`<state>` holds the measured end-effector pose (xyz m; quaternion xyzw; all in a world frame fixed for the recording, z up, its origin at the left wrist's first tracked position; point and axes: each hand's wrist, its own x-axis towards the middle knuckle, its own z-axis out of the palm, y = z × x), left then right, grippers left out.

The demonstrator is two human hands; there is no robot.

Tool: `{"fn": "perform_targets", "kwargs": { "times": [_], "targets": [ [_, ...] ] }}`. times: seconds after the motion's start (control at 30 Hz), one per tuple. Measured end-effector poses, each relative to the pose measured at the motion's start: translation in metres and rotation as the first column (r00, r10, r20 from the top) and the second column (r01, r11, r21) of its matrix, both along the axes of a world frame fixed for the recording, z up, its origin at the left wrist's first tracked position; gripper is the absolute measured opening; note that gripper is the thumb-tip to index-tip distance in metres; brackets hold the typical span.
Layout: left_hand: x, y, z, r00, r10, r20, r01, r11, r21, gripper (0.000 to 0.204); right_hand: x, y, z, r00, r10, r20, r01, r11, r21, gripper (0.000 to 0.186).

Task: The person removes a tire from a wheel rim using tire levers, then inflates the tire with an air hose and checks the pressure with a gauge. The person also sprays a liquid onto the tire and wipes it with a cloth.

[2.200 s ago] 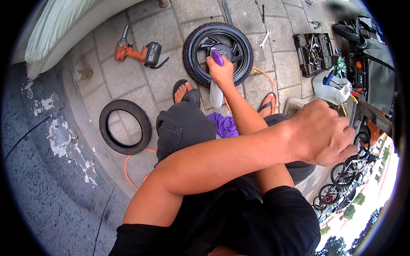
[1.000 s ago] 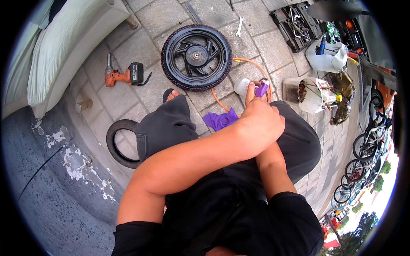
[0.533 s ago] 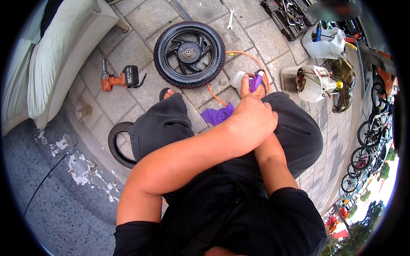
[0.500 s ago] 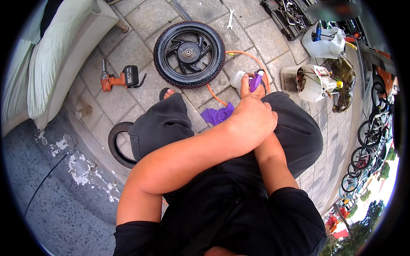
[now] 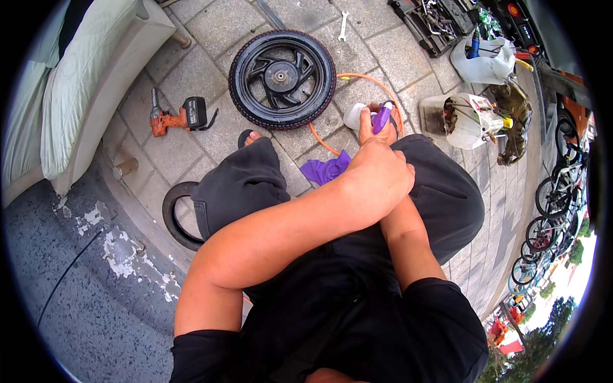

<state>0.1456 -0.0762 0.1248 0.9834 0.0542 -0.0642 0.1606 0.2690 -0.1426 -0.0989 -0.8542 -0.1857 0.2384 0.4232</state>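
My left forearm reaches across my lap, and my left hand (image 5: 383, 182) is closed around my right wrist. Beyond it, my right hand (image 5: 371, 132) is closed on what looks like a spray bottle, with a white body (image 5: 353, 117) and a purple head (image 5: 382, 119); fingers hide the part between. A purple cloth (image 5: 326, 168) lies crumpled on the paving between my legs. Ahead, a black wheel with its tyre (image 5: 282, 80) lies flat, and an orange hose (image 5: 373, 81) curves around its right side.
An orange cordless drill (image 5: 179, 117) lies left of the wheel. A loose tyre (image 5: 171, 214) rests by my left knee. A wrench (image 5: 343, 27) and an open toolbox (image 5: 433, 29) are farther off. White cut containers (image 5: 466, 127) stand at right, a pale sofa (image 5: 96, 83) at left.
Both hands keep their places and grips. The view has shifted very slightly; the things on the ground are where they were.
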Motion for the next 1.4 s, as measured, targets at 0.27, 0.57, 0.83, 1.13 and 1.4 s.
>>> {"fn": "perform_targets", "kwargs": {
  "times": [0.27,0.57,0.83,1.13,1.4],
  "targets": [
    [-0.004,0.01,0.014,0.995,0.071,0.069,-0.073,0.997,0.032,0.02,-0.087,-0.059,-0.037,0.95,0.312,-0.022,-0.293,0.864,-0.408,0.043],
    [-0.016,0.041,0.049,0.817,0.385,0.429,-0.269,0.913,-0.307,0.023,-0.081,0.116,-0.089,0.963,0.159,-0.217,-0.187,0.975,-0.119,0.057],
    [-0.031,0.073,0.059,0.397,0.627,0.671,-0.296,0.779,-0.552,0.037,-0.042,0.192,-0.08,0.897,0.129,-0.422,-0.276,0.911,-0.308,0.069],
    [-0.043,0.076,0.06,0.313,0.664,0.68,-0.254,0.748,-0.613,0.039,-0.025,0.211,-0.082,0.851,0.037,-0.524,-0.263,0.894,-0.363,0.073],
    [-0.04,0.07,0.059,0.301,0.664,0.684,-0.261,0.748,-0.611,0.037,-0.056,0.175,-0.077,0.785,-0.092,-0.613,-0.136,0.94,-0.314,0.07]
  ]
}}
